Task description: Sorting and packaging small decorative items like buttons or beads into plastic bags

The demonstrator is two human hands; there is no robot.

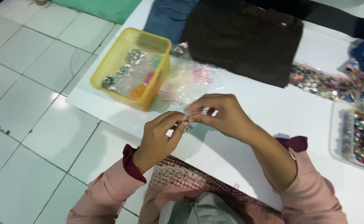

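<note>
Both hands' fingers (181, 120) pinch small bag (189, 124)

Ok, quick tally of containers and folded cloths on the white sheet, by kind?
Yellow tub: 1
Clear box of beads at right: 1
Clear plastic bags: at least 1, count unclear
Brown folded cloth: 1
Blue folded cloth: 1
Total: 5 at least

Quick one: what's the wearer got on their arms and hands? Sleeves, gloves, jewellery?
Both hands are bare: left hand, right hand, no gloves or rings visible. Loose pale pink long sleeves, pushed up the forearms, each showing a dark maroon inner cuff. No watch or bracelet can be seen.
</note>
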